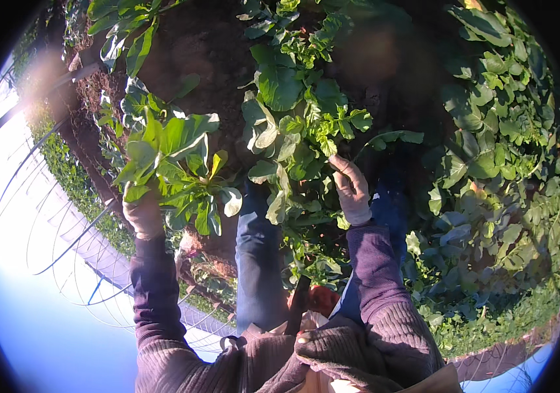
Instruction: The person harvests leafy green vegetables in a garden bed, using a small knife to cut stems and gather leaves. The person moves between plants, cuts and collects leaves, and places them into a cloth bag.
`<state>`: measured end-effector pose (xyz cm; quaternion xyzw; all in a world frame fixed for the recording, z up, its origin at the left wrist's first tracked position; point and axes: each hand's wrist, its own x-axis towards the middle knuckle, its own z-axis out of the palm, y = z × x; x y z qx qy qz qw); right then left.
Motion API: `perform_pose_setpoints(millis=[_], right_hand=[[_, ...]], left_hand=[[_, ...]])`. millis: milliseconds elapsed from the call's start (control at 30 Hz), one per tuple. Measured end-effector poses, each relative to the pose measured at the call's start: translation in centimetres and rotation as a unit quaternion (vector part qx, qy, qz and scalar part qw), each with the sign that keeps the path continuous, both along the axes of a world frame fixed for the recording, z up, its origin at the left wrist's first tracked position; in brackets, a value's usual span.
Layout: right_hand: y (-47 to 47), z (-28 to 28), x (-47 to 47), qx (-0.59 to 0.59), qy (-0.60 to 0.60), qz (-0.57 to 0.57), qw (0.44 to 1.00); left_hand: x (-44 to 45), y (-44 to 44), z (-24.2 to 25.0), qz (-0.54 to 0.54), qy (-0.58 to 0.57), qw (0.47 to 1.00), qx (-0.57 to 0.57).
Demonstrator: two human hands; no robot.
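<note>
My left hand (143, 213) is at the left, closed around the base of a bunch of broad green leaves (154, 157); its fingers are partly hidden by the foliage. At the centre, my right hand (350, 189) reaches into a row of leafy plants (304, 132). Its fingers are a little apart, with the tips touching or very near a light green leaf, and nothing is plainly held. Below my left hand's bunch, pale roots or stems (191, 243) show beside my leg.
My legs in blue jeans (259, 260) straddle the central row. Dark soil (201, 64) lies between the rows. Dense leafy plants (496, 162) fill the right side. Thin curved hoops (71, 243) and pale sheeting stand at the left.
</note>
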<state>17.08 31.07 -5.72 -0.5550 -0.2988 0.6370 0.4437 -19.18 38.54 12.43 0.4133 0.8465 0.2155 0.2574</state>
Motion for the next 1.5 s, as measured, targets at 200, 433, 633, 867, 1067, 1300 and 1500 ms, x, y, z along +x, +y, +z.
perform_pose_setpoints(millis=[200,433,633,867,1067,1300,1500], right_hand=[[0.9,0.1,-2.1,-0.071,0.072,0.020,0.995],[0.0,-3.0,-2.8,0.035,-0.182,0.134,0.973],[-1.3,-5.1,-3.2,0.080,-0.338,0.232,0.909],[-0.4,-4.6,-3.9,-0.042,-0.246,0.276,0.928],[0.6,-3.1,-4.5,-0.129,-0.136,0.243,0.952],[1.7,-2.2,-3.7,-0.005,-0.205,0.465,0.861],[0.5,-2.6,-3.3,0.076,-0.270,0.500,0.819]], left_hand=[[-22.6,-3.7,6.6,-0.007,0.529,0.839,-0.130],[8.7,4.4,-17.3,-0.659,0.039,0.745,-0.094],[10.8,0.9,-20.4,-0.657,0.154,0.696,-0.245],[8.2,-2.3,-18.2,-0.549,0.048,0.781,-0.294],[7.5,-3.1,-18.4,-0.536,-0.090,0.716,-0.438],[8.1,-3.4,-19.8,-0.586,-0.027,0.740,-0.329],[10.8,-1.6,-23.4,-0.709,0.075,0.701,-0.008]])
